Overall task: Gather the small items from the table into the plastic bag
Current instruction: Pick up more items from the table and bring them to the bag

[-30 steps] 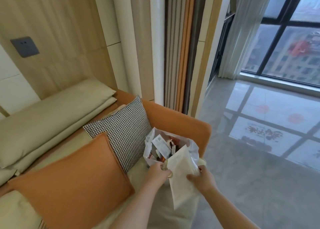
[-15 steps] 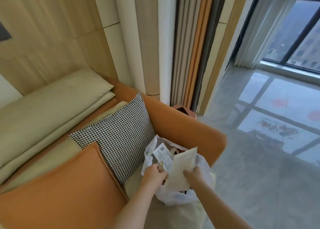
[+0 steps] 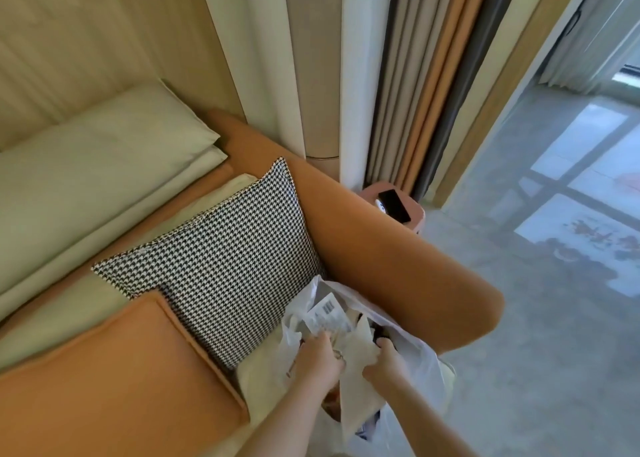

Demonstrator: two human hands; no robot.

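Observation:
A translucent white plastic bag (image 3: 420, 363) sits on the sofa seat against the orange armrest, its mouth open. Inside show a white packet with a barcode (image 3: 327, 313) and several other small items, mostly hidden. A flat white paper envelope (image 3: 360, 387) stands partly inside the bag. My right hand (image 3: 382, 365) grips the envelope's right edge. My left hand (image 3: 320, 358) is at the bag's left rim with curled fingers, holding the rim or the envelope; a ring shows on one finger.
A houndstooth cushion (image 3: 228, 269) and an orange cushion (image 3: 114, 380) lean to the left of the bag. The orange sofa armrest (image 3: 398, 259) curves behind it. A small pink side table (image 3: 417, 214) with a black phone (image 3: 394, 205) stands beyond. Grey floor lies to the right.
The envelope has gone deeper into the bag, and both hands have followed it down. The view has tilted down and left, closer to the sofa.

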